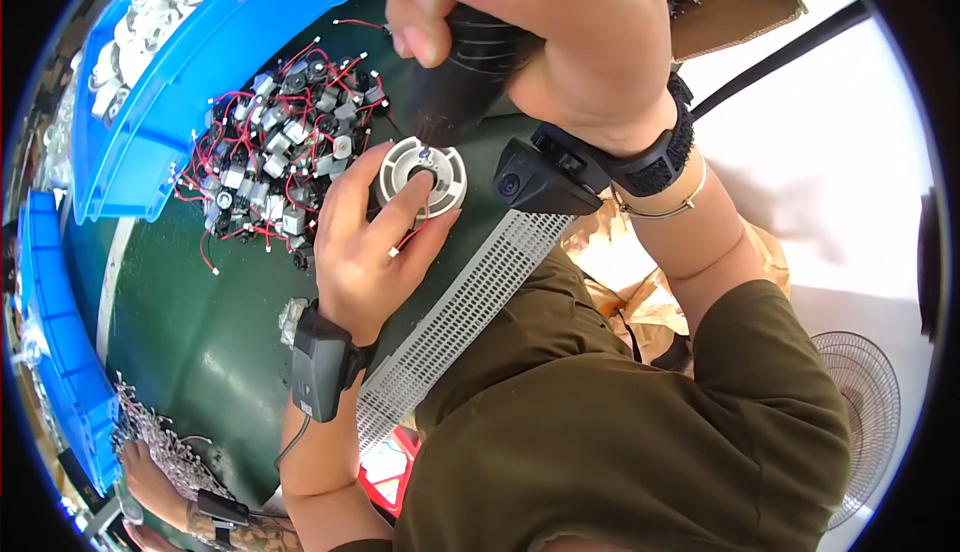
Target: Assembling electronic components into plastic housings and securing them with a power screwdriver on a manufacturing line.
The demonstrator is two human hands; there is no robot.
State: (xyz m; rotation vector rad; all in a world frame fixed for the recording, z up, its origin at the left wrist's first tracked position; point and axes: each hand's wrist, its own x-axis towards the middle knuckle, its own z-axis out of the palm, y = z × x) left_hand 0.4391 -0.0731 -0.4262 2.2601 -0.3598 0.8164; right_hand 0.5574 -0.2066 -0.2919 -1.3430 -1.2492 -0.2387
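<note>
My left hand (365,242) grips a round white plastic housing (455,194) just above the green work surface, the index finger pressed into its middle. A thin red wire with a small white plug (395,252) hangs out of the housing by my fingers. My right hand (585,47) is wrapped around a black electric screwdriver (460,87) held from above. Its tip points down into the housing, close to my left index finger; whether it touches a screw is too small to tell.
A heap of small motors (285,152) with red wires lies left of my hands. Behind it stands a blue bin (250,27) of white parts (150,32). A cardboard box (740,12) is at the upper right. A co-worker's hand (150,477) is near wire leads (165,442) at lower left.
</note>
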